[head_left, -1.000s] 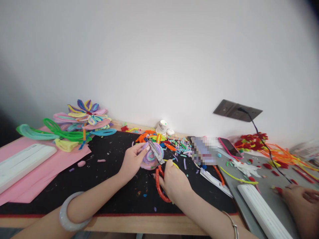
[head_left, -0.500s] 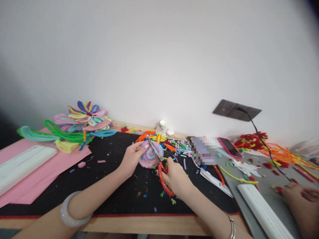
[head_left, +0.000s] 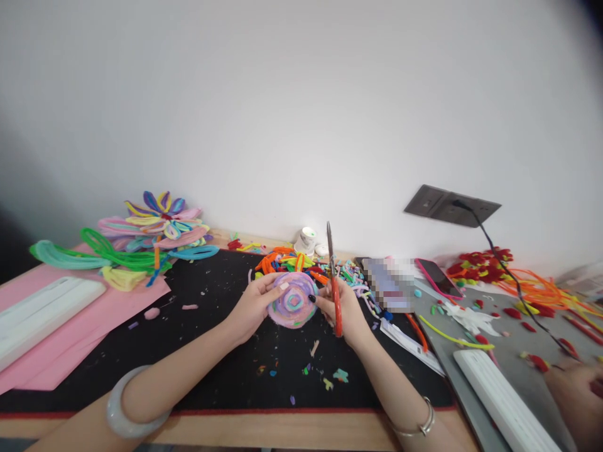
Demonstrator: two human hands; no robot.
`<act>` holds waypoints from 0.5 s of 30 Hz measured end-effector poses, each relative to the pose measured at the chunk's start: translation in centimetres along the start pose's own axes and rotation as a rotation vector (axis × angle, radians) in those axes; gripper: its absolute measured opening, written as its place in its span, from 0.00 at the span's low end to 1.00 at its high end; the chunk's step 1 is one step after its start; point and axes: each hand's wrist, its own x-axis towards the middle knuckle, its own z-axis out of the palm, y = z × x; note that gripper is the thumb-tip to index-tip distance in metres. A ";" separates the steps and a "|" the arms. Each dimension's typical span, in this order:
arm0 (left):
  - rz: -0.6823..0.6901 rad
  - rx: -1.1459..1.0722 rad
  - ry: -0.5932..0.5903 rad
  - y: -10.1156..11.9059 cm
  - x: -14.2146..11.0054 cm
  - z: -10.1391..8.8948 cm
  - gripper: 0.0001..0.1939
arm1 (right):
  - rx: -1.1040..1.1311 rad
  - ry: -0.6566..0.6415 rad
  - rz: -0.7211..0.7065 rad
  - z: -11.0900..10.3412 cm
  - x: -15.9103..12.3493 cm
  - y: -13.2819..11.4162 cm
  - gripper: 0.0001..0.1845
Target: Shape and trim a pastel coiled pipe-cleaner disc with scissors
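Observation:
A round, fuzzy coil of pipe cleaners [head_left: 293, 301] in purple, pink and mint is held over the black mat [head_left: 211, 376]. My left hand [head_left: 254, 307] pinches its left edge, thumb on the face. My right hand [head_left: 348, 307] is closed around the red-handled scissors [head_left: 335, 282], whose blades point upward and look closed. A dark-nailed finger of that hand touches the coil's right edge. Behind the coil lies a heap of orange and yellow pipe cleaners [head_left: 277, 258], with many short snippets to its right.
Pipe-cleaner flowers [head_left: 164, 216] lie on pink sheets [head_left: 56, 358] at left, beside a white bar [head_left: 51, 307]. Phones [head_left: 438, 278] and a second white bar [head_left: 499, 395] are at right. A co-worker's hand [head_left: 577, 395] rests by the black cord [head_left: 511, 282]; a white cup [head_left: 307, 240] stands behind.
The scissors have come away from the coil's face and swung upright in my right hand. That hand's finger now touches the coil's edge, and the coil faces me more fully.

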 end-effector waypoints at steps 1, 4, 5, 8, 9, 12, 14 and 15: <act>-0.003 0.021 -0.010 0.0 0.0 0.0 0.20 | 0.061 0.003 0.006 0.2 0.2 0.2 0.20; -0.008 0.133 -0.007 0.0 0.0 -0.2 0.20 | 0.162 0.022 -0.012 0.4 0.5 0.8 0.22; -0.013 0.178 0.006 -0.1 0.1 -0.4 0.20 | 0.185 0.028 -0.027 0.4 0.5 1.0 0.22; -0.014 0.263 0.028 -0.3 0.1 -0.8 0.20 | 0.259 0.024 -0.052 0.1 0.4 1.7 0.21; -0.008 0.273 0.025 -0.4 0.1 -0.9 0.19 | 0.273 0.014 -0.047 0.0 0.3 1.9 0.20; 0.015 0.270 0.008 -0.6 0.1 -0.9 0.18 | 0.260 -0.031 -0.007 -0.1 0.0 2.2 0.20; 0.002 0.257 -0.002 -0.6 0.1 -0.8 0.19 | 0.251 -0.043 0.007 -0.1 -0.1 2.2 0.21; -0.010 0.259 -0.012 -0.5 0.1 -0.7 0.20 | 0.252 -0.040 0.008 0.0 -0.2 2.2 0.21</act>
